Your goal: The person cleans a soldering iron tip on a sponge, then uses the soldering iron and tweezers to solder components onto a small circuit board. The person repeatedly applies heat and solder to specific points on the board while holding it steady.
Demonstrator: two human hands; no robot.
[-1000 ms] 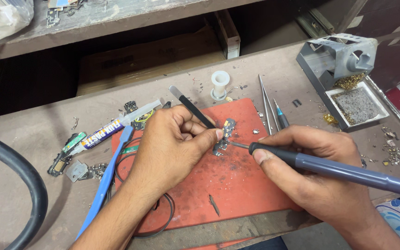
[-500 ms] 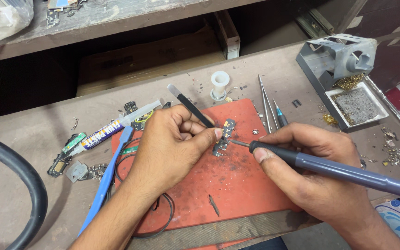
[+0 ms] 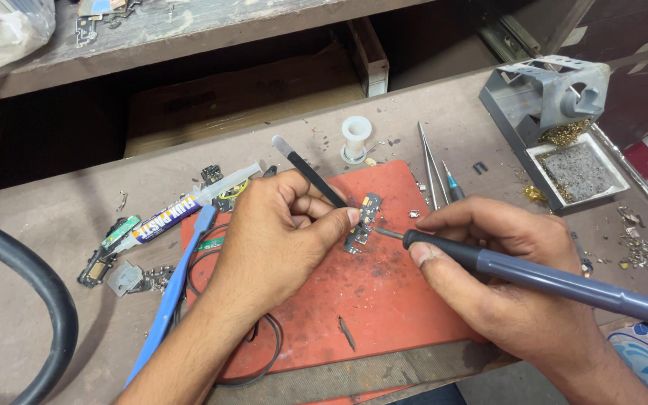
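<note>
My left hand (image 3: 283,236) is curled around a black pair of tweezers (image 3: 310,174), thumb and fingers pinched on the shaft, with the tip pressing down on a small dark circuit board (image 3: 362,225). My right hand (image 3: 508,281) grips a soldering iron (image 3: 564,283) like a pen, fingers closed round its dark grip, and the thin metal tip reaches left to touch the board's right edge. The board lies on a red work mat (image 3: 384,300), near the mat's upper middle, right between my two hands.

On the mat below the board lies a small dark sliver (image 3: 347,334). A thin black wire loop (image 3: 264,352) curls out from under my left wrist. At the mat's left edge a blue plastic pry tool (image 3: 170,292) runs diagonally, and above it a syringe of flux (image 3: 181,210) rests on the tabletop (image 3: 54,225) with a few loose phone parts (image 3: 118,266) beside it. Beyond the mat's top edge stand a white empty spool (image 3: 356,137) and two slim metal tweezers (image 3: 430,165) lying side by side, well apart from the board. Further right sits a grey iron stand (image 3: 545,97) with brass wool and a tray holding a grey sponge (image 3: 577,171). A thick black hose (image 3: 31,300) bends along the left edge.
</note>
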